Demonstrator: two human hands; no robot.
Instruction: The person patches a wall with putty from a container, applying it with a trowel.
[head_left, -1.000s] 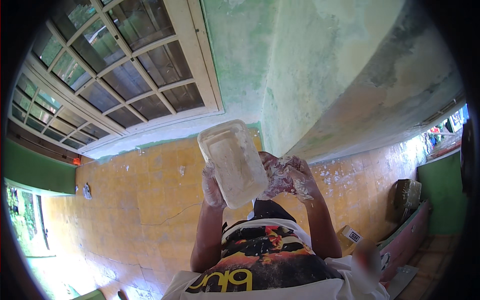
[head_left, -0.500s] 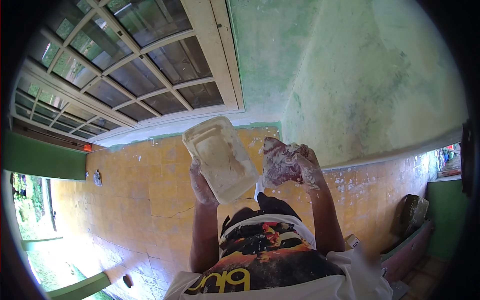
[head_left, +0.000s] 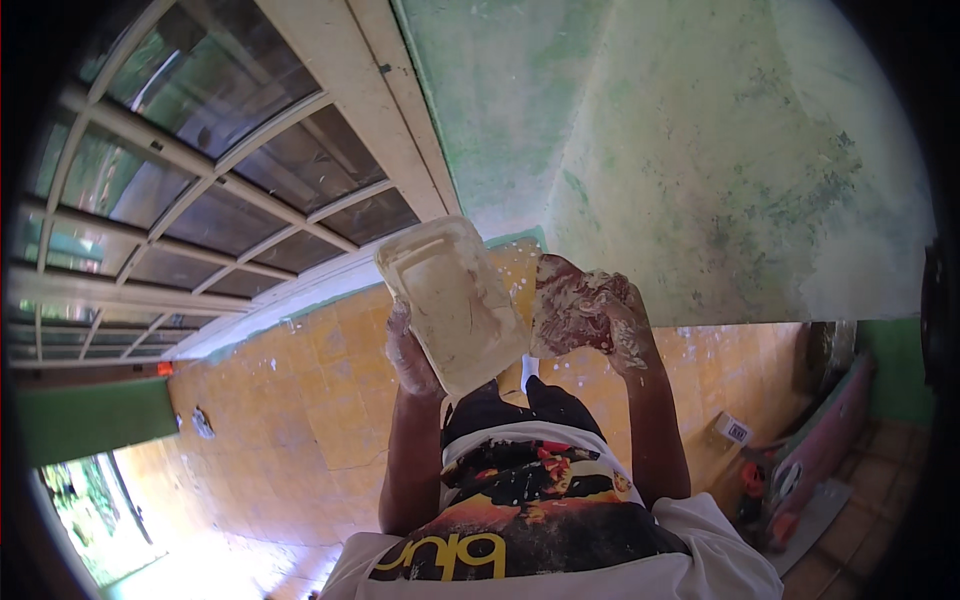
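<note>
Low on my right, a small white box [head_left: 733, 430] lies on the yellow floor tiles [head_left: 300, 420], near the pink board [head_left: 830, 430] leaning at the wall. It is squat and rectangular, and its upper face carries a white label with a dark barcode-like patch; the print is too small to make out. My shirt [head_left: 530, 520] bears a printed panel in black, orange and yellow with yellow lettering across the chest. I see no signs or screens anywhere.
</note>
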